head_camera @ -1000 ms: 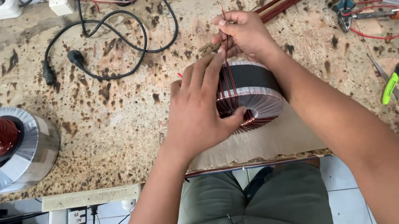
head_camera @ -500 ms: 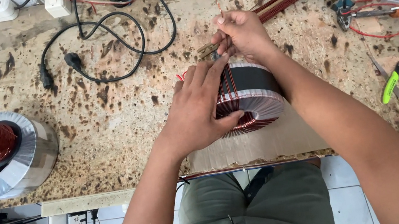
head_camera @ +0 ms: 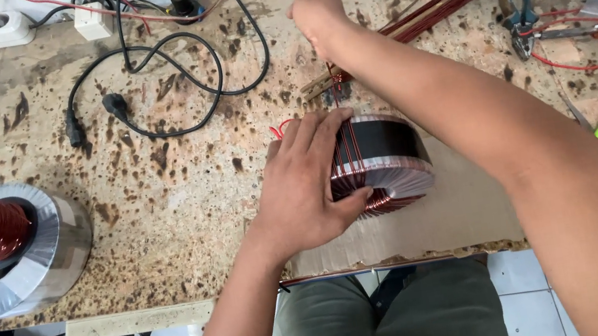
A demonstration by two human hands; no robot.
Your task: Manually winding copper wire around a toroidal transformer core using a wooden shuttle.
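With the left hand [head_camera: 307,191] pressed flat on the toroidal core [head_camera: 382,163] at the table's [head_camera: 162,213] near edge and the right hand [head_camera: 318,13] clenched on copper wire [head_camera: 335,90] beyond it, overpulling risks snapping or loosening the winding.

Copper-red wire [head_camera: 349,154] on black ring core [head_camera: 385,158]; tan, brown-speckled worktop [head_camera: 161,206]; black cable [head_camera: 167,93].
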